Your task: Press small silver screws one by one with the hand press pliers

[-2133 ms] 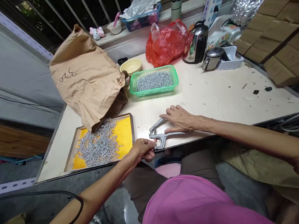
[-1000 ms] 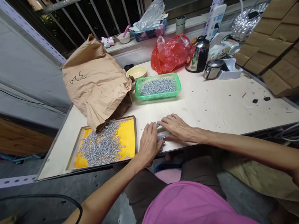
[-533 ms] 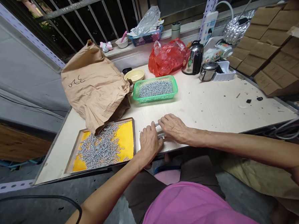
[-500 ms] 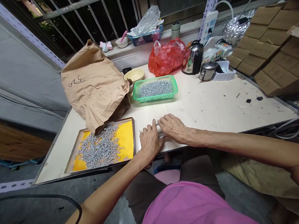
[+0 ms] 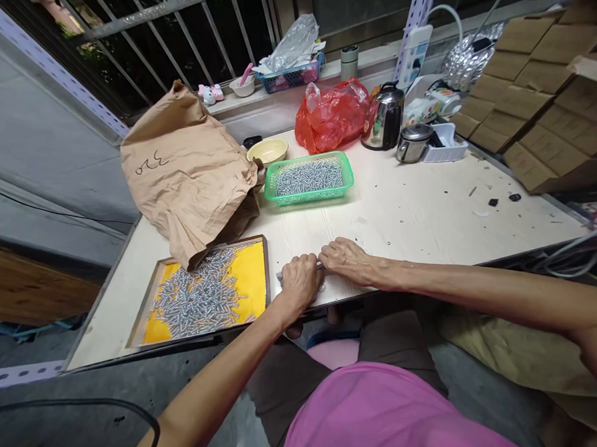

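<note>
My left hand (image 5: pixel 300 279) rests at the table's front edge, fingers curled over a thin metal bar (image 5: pixel 319 266). One end of the bar pokes out left of that hand, and a short bit shows between both hands. Close beside it, my right hand (image 5: pixel 347 261) is closed at the bar's other side; its fingertips are hidden. Left of the hands lies a shallow tray (image 5: pixel 267 272) with a yellow lining, holding a heap of small silvery metal pins (image 5: pixel 197 299). Behind the hands stands a green plastic basket (image 5: pixel 310 196) with many similar pins.
A brown paper bag (image 5: pixel 190 162) leans over the tray's back edge. Farther back are a cream bowl (image 5: pixel 268 150), a red plastic bag (image 5: pixel 330 118), a kettle (image 5: pixel 384 117) and a metal pot (image 5: pixel 413 144). Cardboard boxes (image 5: pixel 547 104) stack at the right; small scraps dot the table.
Both hands have lowered slightly toward the table's front edge, and the fingers have folded down more. The bar's end now shows left of my left hand.
</note>
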`<control>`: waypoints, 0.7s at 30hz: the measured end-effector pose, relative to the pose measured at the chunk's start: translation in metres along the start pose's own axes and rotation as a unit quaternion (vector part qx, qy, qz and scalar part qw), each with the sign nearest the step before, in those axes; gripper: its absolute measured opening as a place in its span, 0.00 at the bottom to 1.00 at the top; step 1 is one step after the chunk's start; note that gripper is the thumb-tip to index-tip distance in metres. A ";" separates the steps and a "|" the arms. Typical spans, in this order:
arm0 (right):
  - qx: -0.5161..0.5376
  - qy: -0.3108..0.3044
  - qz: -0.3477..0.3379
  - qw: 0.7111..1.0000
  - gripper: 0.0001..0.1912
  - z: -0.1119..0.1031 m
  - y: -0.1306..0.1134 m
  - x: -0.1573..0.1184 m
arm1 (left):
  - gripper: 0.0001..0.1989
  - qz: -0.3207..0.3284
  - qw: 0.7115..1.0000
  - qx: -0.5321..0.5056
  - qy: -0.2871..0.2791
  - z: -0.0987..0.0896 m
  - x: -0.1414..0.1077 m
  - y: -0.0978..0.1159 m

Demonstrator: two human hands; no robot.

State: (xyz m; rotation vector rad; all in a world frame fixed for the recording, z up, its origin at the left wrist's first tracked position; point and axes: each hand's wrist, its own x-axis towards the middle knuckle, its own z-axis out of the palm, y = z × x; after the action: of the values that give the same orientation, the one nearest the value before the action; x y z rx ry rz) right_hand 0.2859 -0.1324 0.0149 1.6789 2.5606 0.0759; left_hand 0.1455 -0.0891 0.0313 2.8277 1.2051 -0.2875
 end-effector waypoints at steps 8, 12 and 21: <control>0.076 0.056 0.038 0.995 0.20 0.007 0.024 -0.002 | 0.25 -0.010 0.999 -0.018 0.050 0.008 0.015 0.000; 0.124 0.043 0.010 0.991 0.34 0.011 0.046 -0.001 | 0.37 0.010 0.994 -0.081 0.077 0.018 0.022 -0.006; 0.109 0.027 0.047 0.993 0.14 0.029 0.062 0.008 | 0.29 0.117 0.970 -0.165 0.132 0.047 0.004 -0.003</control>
State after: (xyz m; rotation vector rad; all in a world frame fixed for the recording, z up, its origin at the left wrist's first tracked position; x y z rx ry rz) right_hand 0.3419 -0.1001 -0.0089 1.8977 2.6095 -0.1599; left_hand 0.1385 -0.0899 -0.0152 2.7258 0.8395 0.2852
